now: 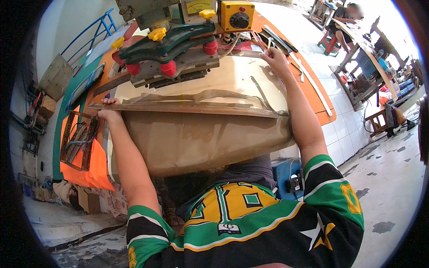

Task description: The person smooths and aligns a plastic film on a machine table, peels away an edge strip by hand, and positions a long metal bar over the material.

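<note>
My left hand is closed around the left end of a long brown bar, which lies across the work surface. Toward my lap hangs a brownish see-through plastic sheet, and loose folded strips of similar film lie just behind the bar. Farther back, my right hand is closed at the right rear of the pale work surface, its forearm passing the sheet's right end. Whatever its fingers may hold is too small to make out. Between my hands and beyond the bar stands the press head, green with yellow knobs and red mounts.
A yellow control box with a black dial sits behind the press. At left, a rusty metal frame rests on orange sheets. A white strip lies along the orange table's right edge. A seated person is at another bench.
</note>
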{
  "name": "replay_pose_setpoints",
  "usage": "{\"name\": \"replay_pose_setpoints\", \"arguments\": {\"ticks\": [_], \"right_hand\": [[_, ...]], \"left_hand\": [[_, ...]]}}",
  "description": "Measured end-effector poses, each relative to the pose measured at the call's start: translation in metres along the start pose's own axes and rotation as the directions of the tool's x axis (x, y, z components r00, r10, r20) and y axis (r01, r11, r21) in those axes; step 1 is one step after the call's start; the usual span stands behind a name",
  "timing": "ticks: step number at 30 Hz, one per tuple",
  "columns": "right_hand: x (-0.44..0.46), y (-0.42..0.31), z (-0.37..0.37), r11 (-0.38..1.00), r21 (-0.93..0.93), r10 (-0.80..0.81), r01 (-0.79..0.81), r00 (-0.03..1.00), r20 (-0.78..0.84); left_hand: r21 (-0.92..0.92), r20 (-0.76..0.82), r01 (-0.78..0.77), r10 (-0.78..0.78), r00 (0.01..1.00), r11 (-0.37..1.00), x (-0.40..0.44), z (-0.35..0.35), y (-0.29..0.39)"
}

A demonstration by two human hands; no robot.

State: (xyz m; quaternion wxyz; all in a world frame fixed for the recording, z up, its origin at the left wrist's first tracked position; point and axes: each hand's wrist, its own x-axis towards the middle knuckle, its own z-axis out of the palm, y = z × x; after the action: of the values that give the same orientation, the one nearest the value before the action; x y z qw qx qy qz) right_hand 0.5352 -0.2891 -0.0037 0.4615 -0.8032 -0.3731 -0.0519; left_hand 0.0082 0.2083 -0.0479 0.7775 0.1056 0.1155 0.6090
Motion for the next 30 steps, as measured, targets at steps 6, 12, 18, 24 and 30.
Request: {"name": "replay_pose_setpoints", "arguments": {"ticks": [6, 12, 18, 24, 30], "right_hand": [[-0.001, -0.003, -0.001, 0.999, -0.009, 0.039, -0.039, 0.999, 0.020], [-0.002, -0.003, 0.001, 1.000, -0.020, -0.010, 0.011, 1.000, 0.015], [-0.003, -0.005, 0.000, 1.000, 0.006, -0.002, 0.002, 0.999, 0.040], [-0.003, -0.005, 0.000, 1.000, -0.004, -0.011, 0.011, 0.998, 0.061], [-0.004, -0.006, 0.000, 1.000, 0.001, 0.005, -0.005, 0.997, 0.077]], "left_hand": [[-0.027, -0.003, 0.000, 0.000, 1.000, 1.000, -0.002, 0.001, -0.001], [-0.028, -0.010, 0.020, -0.020, 1.000, 0.999, 0.005, -0.004, 0.001], [-0.033, 0.005, 0.009, -0.009, 1.000, 0.999, 0.002, -0.003, 0.000], [-0.040, 0.038, 0.005, -0.003, 0.999, 0.999, -0.009, 0.005, -0.003], [-0.054, 0.066, 0.013, -0.010, 0.998, 0.998, -0.008, 0.004, -0.003]]}}
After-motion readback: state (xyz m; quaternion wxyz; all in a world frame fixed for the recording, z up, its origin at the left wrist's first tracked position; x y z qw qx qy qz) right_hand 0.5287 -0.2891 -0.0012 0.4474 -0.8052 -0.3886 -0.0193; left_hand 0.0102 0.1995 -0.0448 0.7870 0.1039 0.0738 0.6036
